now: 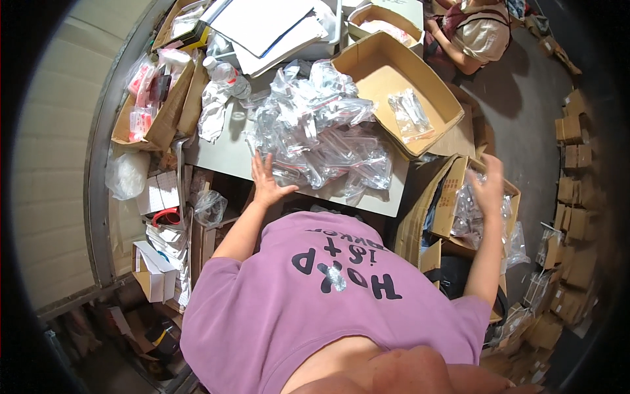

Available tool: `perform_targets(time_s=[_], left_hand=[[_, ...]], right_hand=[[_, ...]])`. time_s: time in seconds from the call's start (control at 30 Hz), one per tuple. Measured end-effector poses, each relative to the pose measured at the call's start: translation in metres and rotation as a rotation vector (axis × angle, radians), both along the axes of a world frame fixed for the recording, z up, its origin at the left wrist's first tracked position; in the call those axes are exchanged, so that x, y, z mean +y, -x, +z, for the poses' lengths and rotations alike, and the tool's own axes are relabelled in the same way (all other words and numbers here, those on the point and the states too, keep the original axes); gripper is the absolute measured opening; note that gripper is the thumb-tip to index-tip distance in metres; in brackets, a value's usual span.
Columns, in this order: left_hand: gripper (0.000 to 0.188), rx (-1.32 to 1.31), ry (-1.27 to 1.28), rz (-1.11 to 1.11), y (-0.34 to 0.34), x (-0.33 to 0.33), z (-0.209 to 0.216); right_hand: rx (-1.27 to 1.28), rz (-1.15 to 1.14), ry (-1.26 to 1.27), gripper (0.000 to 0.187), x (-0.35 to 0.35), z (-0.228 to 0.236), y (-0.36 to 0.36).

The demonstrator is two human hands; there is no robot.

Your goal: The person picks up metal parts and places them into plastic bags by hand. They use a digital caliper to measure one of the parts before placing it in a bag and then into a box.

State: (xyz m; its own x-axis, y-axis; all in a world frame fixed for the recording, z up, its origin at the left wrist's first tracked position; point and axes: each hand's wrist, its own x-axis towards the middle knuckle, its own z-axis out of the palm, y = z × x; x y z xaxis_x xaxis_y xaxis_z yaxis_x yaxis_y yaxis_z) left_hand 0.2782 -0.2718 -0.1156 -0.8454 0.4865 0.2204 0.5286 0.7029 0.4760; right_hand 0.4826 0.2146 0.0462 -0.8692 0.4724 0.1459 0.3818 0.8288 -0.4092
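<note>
A heap of clear zip bags (315, 131) with small parts inside covers the middle of the table. At its near left edge lies my left hand (266, 184), fingers spread, touching the table edge and the closest bags. My right hand (487, 187) is off to the right, above an open cardboard box (446, 197) that holds more clear bags (467, 210). Slightly blurred, that hand has its thumb apart from the fingers, and I see nothing in it. Beyond the heap on the right, a shallow cardboard tray (367, 56) contains a few filled bags (410, 113).
A plastic bottle (226, 77) and a white cloth (213, 111) are at the table's left. Papers (262, 29) lie at the back. A carton of packets (154, 105) stands far left. Another person (476, 36) sits at the upper right. Cardboard boxes (581, 223) line the right side.
</note>
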Motion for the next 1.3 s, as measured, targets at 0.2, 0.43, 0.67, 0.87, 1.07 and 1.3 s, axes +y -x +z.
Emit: perform_targets(time_s=[0.2,0.43,0.67,0.87,1.07,1.3], left_hand=[[0.121,-0.036,0.144,0.094,0.015,0.01,-0.026],[0.119,0.005,0.025,-0.039,0.047,0.014,-0.023],[0.113,-0.118,0.067,-0.1,0.081,0.014,-0.015],[0.106,-0.167,0.083,-0.156,0.08,-0.003,-0.008],[0.103,-0.079,-0.072,-0.224,0.072,-0.029,0.005],[0.074,0.05,-0.321,-0.174,0.06,-0.017,0.046]], right_hand=[[-0.319,0.374,-0.18,0.091,-0.106,-0.047,0.071],[-0.106,0.253,-0.038,0.074,-0.134,-0.086,0.108],[-0.037,0.116,0.028,0.058,-0.156,-0.084,0.117],[0.084,0.081,0.057,0.058,-0.17,-0.074,0.103],[0.296,-0.155,-0.098,0.041,-0.197,-0.081,0.075],[0.2,0.128,-0.044,0.032,-0.259,-0.082,0.119]])
